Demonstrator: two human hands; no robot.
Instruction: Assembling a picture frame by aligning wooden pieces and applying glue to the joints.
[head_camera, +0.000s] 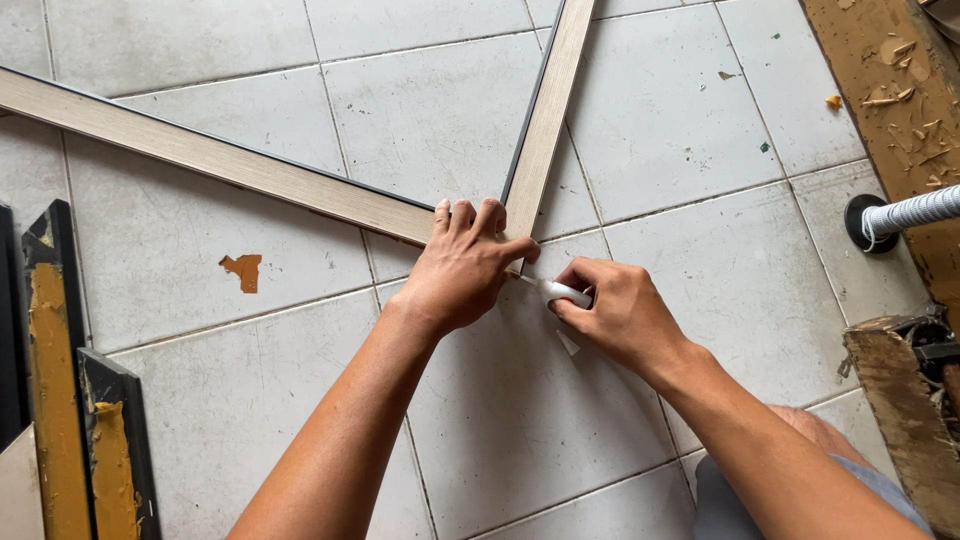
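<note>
Far left edge: dark-edged board offcuts (55, 380) with yellow-brown glue-like faces, lying on the white tiled floor (700, 120). Just right of them, an orange chip (243, 270) on a tile.

A long pale wood-look strip (200, 152) runs from the far left down toward the centre. A second strip (548, 115) comes from the top centre down to meet it; the two ends form a corner under the left hand.

Left hand (462, 268): palm down, fingers spread flat and pressed on the corner joint, thumb pointing right along the near edge. Grips nothing, just pushes down.

Right hand (612, 308): just right of the left, nearly touching it, fingers curled closed round a small white tube (560, 292). Tube tip points left at the joint, beside the left thumb. Small white scrap (568, 343) on the tile just near of the hand.

Right side: white ribbed hose (912, 212) with a black end, brown surface (885, 90) with wood shavings at far right, rough brown board (905, 420) at near right. Person's knee (800, 440) at bottom right.
</note>
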